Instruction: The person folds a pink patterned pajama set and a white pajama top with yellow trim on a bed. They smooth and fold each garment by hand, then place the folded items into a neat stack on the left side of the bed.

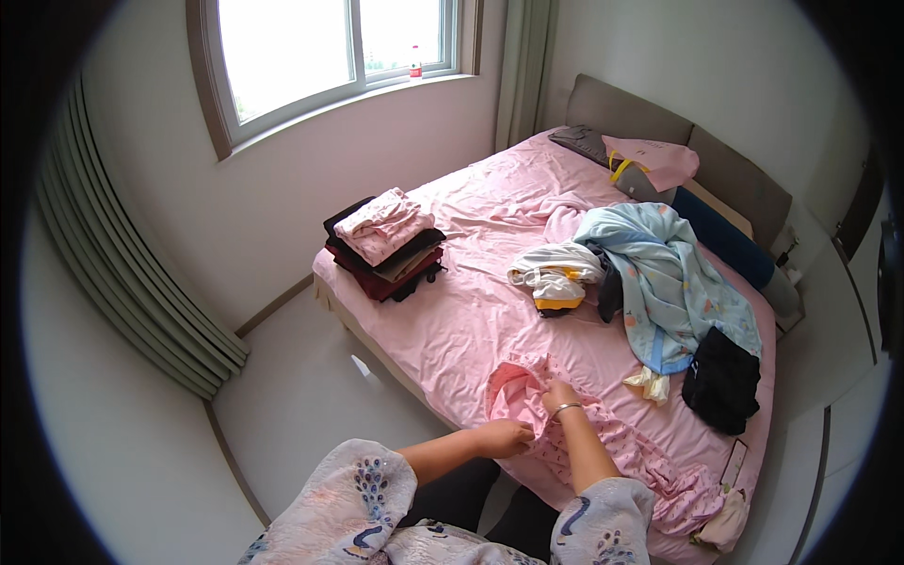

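Observation:
Spread along the near edge of the bed is a pink garment (pixel 612 441) with a small dark print; its upper end is bunched and shows a plain pink inner side. My left hand (pixel 507 438) pinches the garment's edge at the bed's front side. Just right of it, my right hand (pixel 560 399), with a bracelet at the wrist, is closed on the bunched cloth, its fingertips partly hidden in the folds. The garment's far end trails to the right toward the bed's corner.
The bed (pixel 452 325) has a pink sheet. A stack of folded clothes (pixel 386 240) stands at its left edge. A light blue quilt (pixel 659 282), white clothing (pixel 556 268) and a black garment (pixel 723 381) lie on the right. Green curtains (pixel 141 273) hang at the left.

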Available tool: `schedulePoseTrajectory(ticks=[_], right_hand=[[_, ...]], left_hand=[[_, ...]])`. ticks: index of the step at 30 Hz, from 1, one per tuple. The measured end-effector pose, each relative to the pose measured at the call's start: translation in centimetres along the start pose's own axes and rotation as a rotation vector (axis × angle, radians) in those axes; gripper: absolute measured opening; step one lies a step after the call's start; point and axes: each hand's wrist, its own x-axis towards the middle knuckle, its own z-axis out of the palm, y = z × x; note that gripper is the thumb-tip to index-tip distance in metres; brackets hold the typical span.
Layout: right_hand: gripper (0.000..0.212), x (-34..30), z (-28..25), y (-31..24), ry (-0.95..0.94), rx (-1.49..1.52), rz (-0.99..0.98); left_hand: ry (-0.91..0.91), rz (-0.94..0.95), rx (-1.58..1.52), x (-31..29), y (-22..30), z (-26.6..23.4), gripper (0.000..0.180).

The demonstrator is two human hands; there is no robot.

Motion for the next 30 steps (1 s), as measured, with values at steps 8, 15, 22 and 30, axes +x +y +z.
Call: schedulePoseTrajectory(ticks=[8,15,22,30], right_hand=[[0.016,0.0,-6.2,0.6,0.423,0.892,0.056],[0.035,2.4,-7.7,-7.4,0.340,1.380,-0.374],[0.027,-7.1,-2.2,-1.9,0.143,0.843,-0.242],[0.016,-26.7,2.9,15.9,0.533,0.942,0.325]], left_hand=[[-0.018,-0.428,-0.015,-3.6,-7.9,1.5,0.033],[0.446,-0.738,0.313,-2.3,-6.0,-8.8,0.031],[0.413,-0.868,-0.084,-6.4,-13.6,-8.2,0.038],[0.848,-0.758,-0.380,-8.3,-16.3,-1.7,0.041]])
